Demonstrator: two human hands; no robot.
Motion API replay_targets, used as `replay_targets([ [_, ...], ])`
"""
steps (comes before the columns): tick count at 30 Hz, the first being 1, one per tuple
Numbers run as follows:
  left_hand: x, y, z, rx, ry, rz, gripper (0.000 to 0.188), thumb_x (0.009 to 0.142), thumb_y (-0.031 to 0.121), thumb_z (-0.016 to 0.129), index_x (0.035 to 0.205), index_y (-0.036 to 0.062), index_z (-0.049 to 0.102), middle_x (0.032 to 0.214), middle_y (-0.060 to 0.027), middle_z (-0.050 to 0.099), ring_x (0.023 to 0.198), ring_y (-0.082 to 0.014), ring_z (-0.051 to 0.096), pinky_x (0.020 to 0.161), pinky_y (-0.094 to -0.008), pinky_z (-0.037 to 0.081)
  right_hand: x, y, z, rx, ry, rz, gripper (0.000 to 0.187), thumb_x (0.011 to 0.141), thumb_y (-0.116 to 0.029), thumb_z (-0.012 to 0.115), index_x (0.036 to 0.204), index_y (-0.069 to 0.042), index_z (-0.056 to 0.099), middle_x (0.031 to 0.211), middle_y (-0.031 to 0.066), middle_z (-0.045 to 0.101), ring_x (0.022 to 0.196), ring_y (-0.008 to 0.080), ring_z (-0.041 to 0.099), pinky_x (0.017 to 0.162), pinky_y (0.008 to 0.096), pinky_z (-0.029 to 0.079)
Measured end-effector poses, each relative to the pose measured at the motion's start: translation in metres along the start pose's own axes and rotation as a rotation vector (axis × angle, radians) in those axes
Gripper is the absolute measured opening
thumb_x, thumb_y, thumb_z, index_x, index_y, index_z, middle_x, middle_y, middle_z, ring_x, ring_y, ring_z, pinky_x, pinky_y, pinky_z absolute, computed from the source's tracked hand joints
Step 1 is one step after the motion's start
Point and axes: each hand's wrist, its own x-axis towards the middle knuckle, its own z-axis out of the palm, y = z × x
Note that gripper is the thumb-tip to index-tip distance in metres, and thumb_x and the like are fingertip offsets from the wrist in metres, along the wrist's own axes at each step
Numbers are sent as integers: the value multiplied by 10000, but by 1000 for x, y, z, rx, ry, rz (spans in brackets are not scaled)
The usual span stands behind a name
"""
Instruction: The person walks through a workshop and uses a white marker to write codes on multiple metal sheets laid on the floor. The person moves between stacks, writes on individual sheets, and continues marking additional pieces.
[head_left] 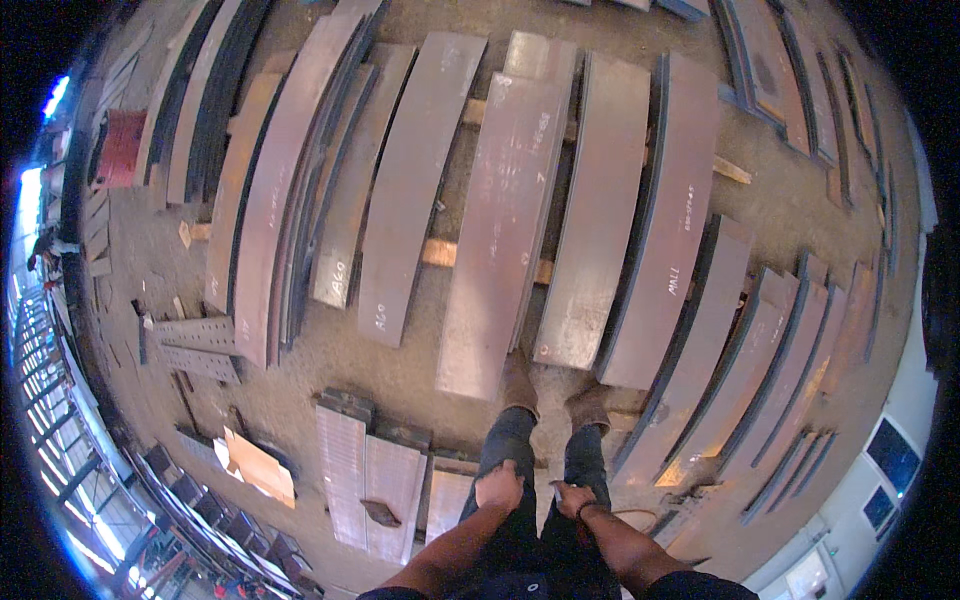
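Observation:
My left hand [498, 487] lies against my left trouser leg [512, 440], low in the head view. Its back is toward the camera and its fingertips are out of sight. Beside my other leg is my right hand [573, 499], with a dark band on the wrist. Its thumb shows, while the other fingers are mostly hidden. I see nothing held in either hand. Just ahead of my brown boots [520, 388] lie long flat steel plates, among them a reddish-brown plate [490, 240], a greyish plate [597, 200] and a plate with chalk marks [668, 220].
Wooden spacers [438, 252] lie under the plates. Narrower plates [700, 340] stretch off to the right. At lower left are shorter plates [343, 470] with a small rusty piece [380, 513] on top, a cardboard sheet [258, 468] and perforated strips [195, 335]. A red block [120, 148] stands farther left.

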Motion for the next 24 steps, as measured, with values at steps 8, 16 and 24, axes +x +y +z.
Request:
replay_targets([
  [8,-1,7,-7,206,85,47,472,897,441,604,1192,84,515,1060,-199,674,967,-388,665,809,-506,525,-3,2,11,137,162,42,639,825,-231,551,1448,-188,417,1257,180,627,1205,317,582,1022,496,398],
  [16,6,20,-8,485,150,95,548,884,479,620,1229,76,484,1012,-207,680,938,-397,667,792,-508,531,-14,0,21,436,310,39,441,894,-183,519,1334,-190,531,1137,136,691,1065,302,658,1021,500,340],
  [24,-2,59,-10,703,84,95,654,874,567,586,1263,52,483,1114,-238,666,1028,-429,643,866,-536,507,-40,31,36,640,426,20,475,870,-142,505,1345,-164,506,1103,145,700,1052,299,666,1027,513,330],
])
